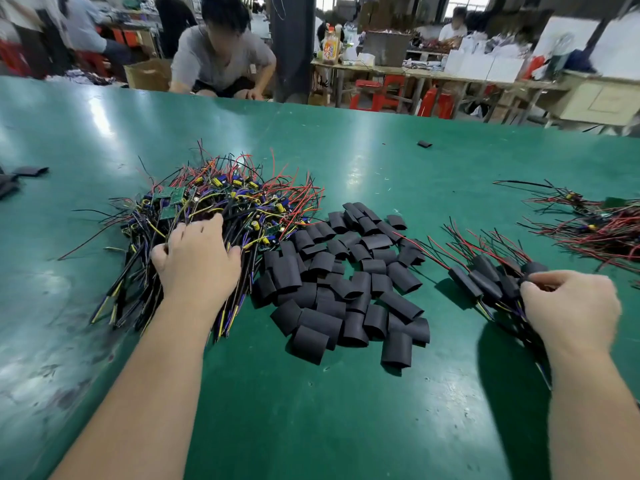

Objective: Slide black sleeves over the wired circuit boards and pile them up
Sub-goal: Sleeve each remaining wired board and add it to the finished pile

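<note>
Head view: I'm watching left hand (198, 261) curling into wired circuit boards (225, 202), grip hidden; right hand (571, 306) pinching sleeved board (534, 268); black sleeves (346, 289) lying between hands, nearer left, boards' wires trailing toward me.

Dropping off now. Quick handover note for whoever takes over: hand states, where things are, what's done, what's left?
Left hand: fingers dug into the bare-board pile, grip hidden.
Right hand: pinches a sleeved board at the finished pile, right side.
Loose sleeves: heaped between the piles.
Done: a handful sleeved. Left: nearly all the bare-board pile.
</note>
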Motion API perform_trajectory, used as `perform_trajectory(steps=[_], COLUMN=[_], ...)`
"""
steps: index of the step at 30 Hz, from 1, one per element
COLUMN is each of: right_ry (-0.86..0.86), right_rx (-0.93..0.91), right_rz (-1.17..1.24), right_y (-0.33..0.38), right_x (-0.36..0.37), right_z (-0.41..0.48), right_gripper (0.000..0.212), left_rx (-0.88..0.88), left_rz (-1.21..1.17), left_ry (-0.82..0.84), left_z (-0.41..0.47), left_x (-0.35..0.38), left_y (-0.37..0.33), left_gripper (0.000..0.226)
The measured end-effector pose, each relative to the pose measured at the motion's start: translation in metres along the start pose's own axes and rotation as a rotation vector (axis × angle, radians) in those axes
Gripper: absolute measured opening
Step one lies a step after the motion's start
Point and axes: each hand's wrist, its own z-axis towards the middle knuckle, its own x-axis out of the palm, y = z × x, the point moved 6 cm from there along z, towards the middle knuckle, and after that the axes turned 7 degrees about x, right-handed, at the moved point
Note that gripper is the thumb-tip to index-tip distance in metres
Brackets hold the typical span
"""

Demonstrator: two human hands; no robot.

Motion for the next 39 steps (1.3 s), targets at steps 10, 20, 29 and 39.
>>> perform_trajectory(steps=[10,20,29,39], right_ry=[0.045,0.113,0.129,0.582], right_rx=[-0.248,-0.269,-0.268,-0.113], right_rz=[0.172,0.243,0.287,0.709], right_y=[0.044,0.048,0.046,0.062], right_x=[0.003,0.013,0.014,0.033], right_z=[-0.042,-0.049,-0.05,-0.077], right_gripper=[0.018,0.018,0.016,0.029], left_rx=[-0.068,0.098,0.193,0.375], left_rz=[-0.036,0.054,0.116,-0.423], left_ry=[-0.228,-0.08,-0.124,-0.468], left_z=[0.002,-0.002,-0.008,-0.029], left_x=[-0.013,-0.004,0.007,-0.046], left_y=[0.007,-0.015,-0.043,-0.056], left_gripper=[0.015,0.047,0.025,0.018])
